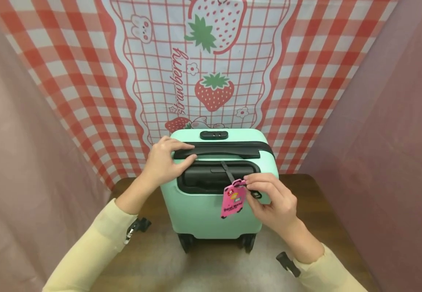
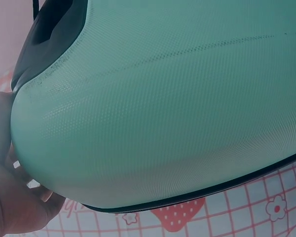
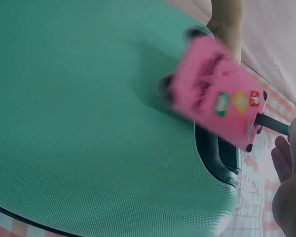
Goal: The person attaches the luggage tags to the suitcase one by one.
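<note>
A mint-green suitcase stands upright with a black carry handle across its top. At the handle's left end, my left hand holds it between thumb and fingers; the left wrist view shows that hand around the case's corner. A pink luggage tag, shaped like a little suitcase with stickers, hangs in front of the case. Its dark strap runs up toward the handle. My right hand pinches the strap beside the tag's top, with a black buckle under the fingers.
The suitcase stands on a brown wooden table. Behind it hangs a red-and-white checked cloth with strawberries. Plain pinkish curtains flank both sides. A black combination lock sits on the suitcase top.
</note>
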The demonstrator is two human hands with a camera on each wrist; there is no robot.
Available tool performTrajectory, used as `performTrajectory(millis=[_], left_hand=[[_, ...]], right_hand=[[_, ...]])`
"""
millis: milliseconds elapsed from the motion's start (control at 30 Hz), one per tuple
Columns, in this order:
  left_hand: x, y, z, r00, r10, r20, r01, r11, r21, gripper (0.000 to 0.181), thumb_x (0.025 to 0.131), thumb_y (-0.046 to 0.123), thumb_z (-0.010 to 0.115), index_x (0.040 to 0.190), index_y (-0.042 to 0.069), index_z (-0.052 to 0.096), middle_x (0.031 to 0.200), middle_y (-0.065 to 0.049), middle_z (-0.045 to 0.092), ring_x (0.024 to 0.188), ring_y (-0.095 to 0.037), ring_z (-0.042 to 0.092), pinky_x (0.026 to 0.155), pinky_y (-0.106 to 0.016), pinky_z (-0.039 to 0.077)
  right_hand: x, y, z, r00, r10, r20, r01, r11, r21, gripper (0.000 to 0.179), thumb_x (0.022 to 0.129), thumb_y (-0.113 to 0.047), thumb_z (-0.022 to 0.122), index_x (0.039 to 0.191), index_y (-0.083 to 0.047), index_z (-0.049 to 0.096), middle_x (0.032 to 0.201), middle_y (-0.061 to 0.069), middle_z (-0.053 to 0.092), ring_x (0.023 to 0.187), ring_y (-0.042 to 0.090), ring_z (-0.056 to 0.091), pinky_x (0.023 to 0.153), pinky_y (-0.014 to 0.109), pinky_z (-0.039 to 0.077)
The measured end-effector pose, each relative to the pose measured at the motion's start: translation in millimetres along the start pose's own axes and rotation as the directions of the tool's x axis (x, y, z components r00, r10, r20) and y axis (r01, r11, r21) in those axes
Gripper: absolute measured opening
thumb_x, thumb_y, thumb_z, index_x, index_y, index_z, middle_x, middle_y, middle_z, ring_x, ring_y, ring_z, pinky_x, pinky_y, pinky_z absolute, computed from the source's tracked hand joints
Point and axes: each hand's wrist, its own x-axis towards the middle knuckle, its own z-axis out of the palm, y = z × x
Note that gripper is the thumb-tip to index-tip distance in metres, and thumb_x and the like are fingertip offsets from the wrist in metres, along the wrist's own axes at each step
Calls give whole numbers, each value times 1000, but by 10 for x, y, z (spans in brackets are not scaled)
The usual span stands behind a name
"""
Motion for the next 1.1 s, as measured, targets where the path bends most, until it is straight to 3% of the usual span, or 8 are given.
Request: performTrajectory(millis=[200, 400, 600, 700, 833, 933, 1100], left_hand=[[0, 7, 16, 1000, -24, -4, 24, 1000, -7, 32, 91, 30, 83, 116, 11, 83, 113, -12, 82, 105, -33, 65, 89, -51, 55], [-3, 9, 20, 999, -36, -9, 36, 999, -10, 31, 92, 30, 82, 116, 11, 83, 114, -12, 82, 104, -33, 64, 87, -51, 54], [-5, 26, 34, 999, -48, -5, 48, 999, -9, 31, 92, 31, 83, 117, 12, 83, 114, -11, 82, 101, -32, 63, 84, -49, 53], [-1, 28, 43, 999, -42, 4, 42, 999, -15, 31, 92, 30, 83, 117, 12, 83, 113, -11, 81, 101, -32, 63, 84, -49, 53], [11, 37, 42, 999, -26, 22, 26, 1000, -10, 32, 92, 30, 83, 117, 11, 83, 114, -12, 81, 100, -32, 62, 85, -49, 53], [11, 34, 30, 999, -24, 25, 24, 1000, 3, 32, 92, 30, 83, 117, 10, 83, 114, -12, 81, 99, -31, 62, 85, -49, 53], [-3, 18, 11, 999, -36, 21, 36, 999, 12, 32, 92, 30, 83, 117, 11, 83, 115, -12, 81, 98, -31, 61, 84, -48, 53]], right_hand=[[-2, 48, -19, 996, 87, 4, -86, 992, -93, 31, 102, -17, 69, 83, 7, 65, 85, 21, 74, 75, 30, 73, 98, 17, 56], [93, 155, -2, 992, 125, -11, -125, 983, -135, 27, 101, -16, 70, 85, 5, 64, 87, 19, 74, 75, 31, 73, 87, 21, 61], [164, 256, 24, 988, 156, 14, -153, 978, -140, 24, 100, -15, 70, 88, 5, 64, 89, 19, 72, 78, 32, 72, 96, 13, 55], [139, 276, 16, 989, 140, 57, -128, 978, -166, 24, 101, -16, 69, 89, 5, 65, 89, 17, 72, 78, 31, 72, 94, 15, 57], [64, 261, -20, 987, 55, 153, -26, 983, -183, 24, 101, -14, 67, 86, 4, 65, 90, 15, 72, 76, 26, 73, 75, 29, 64], [18, 249, -43, 969, -2, 246, 42, 987, -155, 20, 101, -10, 65, 86, 4, 65, 93, 15, 72, 78, 24, 70, 68, 37, 64], [-4, 253, -58, 929, -6, 370, 47, 993, -104, 17, 102, -8, 60, 92, 3, 69, 96, 14, 73, 86, 25, 68, 77, 39, 63]])
